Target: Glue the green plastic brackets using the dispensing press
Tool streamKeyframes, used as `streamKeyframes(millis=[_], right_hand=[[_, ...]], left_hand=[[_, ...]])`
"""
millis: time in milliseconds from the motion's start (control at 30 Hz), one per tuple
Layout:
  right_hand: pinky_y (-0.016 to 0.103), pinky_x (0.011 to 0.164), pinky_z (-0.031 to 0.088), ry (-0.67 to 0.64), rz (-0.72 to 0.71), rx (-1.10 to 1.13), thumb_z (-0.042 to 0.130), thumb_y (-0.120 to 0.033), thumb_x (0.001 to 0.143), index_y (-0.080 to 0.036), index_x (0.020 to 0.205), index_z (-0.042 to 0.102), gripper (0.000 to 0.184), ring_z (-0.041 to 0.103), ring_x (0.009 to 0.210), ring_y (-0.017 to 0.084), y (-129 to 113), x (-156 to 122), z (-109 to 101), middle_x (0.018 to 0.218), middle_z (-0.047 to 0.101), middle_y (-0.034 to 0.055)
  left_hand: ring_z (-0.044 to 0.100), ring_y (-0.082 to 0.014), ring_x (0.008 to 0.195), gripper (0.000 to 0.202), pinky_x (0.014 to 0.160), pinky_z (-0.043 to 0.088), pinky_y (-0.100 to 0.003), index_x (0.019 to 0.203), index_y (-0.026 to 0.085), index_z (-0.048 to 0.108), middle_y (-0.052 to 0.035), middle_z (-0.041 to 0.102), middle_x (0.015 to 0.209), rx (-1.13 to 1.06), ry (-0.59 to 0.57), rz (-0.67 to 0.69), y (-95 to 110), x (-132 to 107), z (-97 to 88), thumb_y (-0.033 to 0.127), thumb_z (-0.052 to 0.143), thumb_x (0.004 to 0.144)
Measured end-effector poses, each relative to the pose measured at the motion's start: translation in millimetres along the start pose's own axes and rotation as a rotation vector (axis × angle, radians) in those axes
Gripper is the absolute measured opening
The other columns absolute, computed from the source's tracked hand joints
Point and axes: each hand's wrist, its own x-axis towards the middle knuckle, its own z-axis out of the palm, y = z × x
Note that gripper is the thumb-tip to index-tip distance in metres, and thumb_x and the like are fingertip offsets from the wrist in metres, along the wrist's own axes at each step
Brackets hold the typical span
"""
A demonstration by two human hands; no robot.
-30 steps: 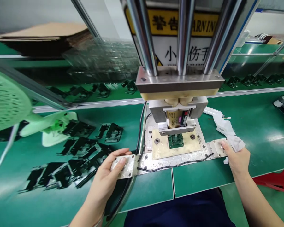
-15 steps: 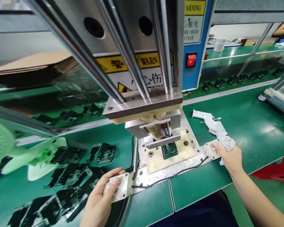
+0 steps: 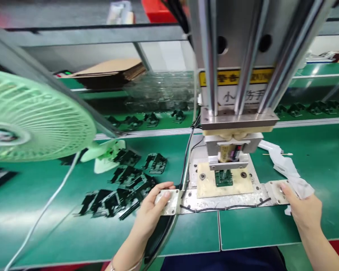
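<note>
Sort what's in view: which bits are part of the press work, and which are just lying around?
In hand: left hand on the left button plate; right hand holding a white rag; green part in the fixture; press head.

Lying about: green fan; black parts; cardboard.

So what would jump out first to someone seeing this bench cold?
The tall press on steel columns, centre-right, with its yellow warning label and head low over a small green part in the fixture. The left hand and right hand each press a button plate at the base's ends. A pale green fan fills the left.
</note>
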Motion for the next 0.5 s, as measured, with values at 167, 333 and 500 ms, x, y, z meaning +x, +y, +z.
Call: streamKeyframes(millis=[167, 333, 500], right_hand=[[0.059, 0.098, 0.049, 0.006, 0.076, -0.064, 0.079, -0.075, 0.054, -0.022, 0.096, 0.077, 0.068, 0.067, 0.105, 0.045, 4, 5, -2, 0.098, 0.077, 0.0131], [0.060, 0.100, 0.048, 0.010, 0.049, -0.041, 0.082, -0.072, 0.054, -0.018, 0.099, 0.077, 0.070, 0.067, 0.106, 0.045, 5, 7, -2, 0.100, 0.076, 0.0144], [0.052, 0.100, 0.050, 0.000, -0.119, 0.057, 0.082, -0.064, 0.062, -0.015, 0.103, 0.077, 0.064, 0.070, 0.105, 0.038, -1, 5, 0, 0.104, 0.077, 0.0136]], left_hand=[[0.066, -0.0203, 0.079, 0.058, 0.070, 0.051, -0.026, 0.104, 0.018, 0.071, -0.0102, 0.073, 0.099, -0.038, 0.007, 0.019, -1, -1, 3.1, 0.064, 0.081, 0.069], [0.067, -0.0207, 0.079, 0.058, 0.069, 0.052, -0.026, 0.105, 0.018, 0.071, -0.0108, 0.073, 0.100, -0.036, -0.022, 0.011, 0, 0, 1.0, 0.063, 0.081, 0.070], [0.067, -0.0212, 0.078, 0.064, 0.066, 0.054, -0.025, 0.106, 0.017, 0.071, -0.0120, 0.073, 0.103, -0.018, -0.061, -0.041, -3, 8, -6.7, 0.064, 0.085, 0.065]])
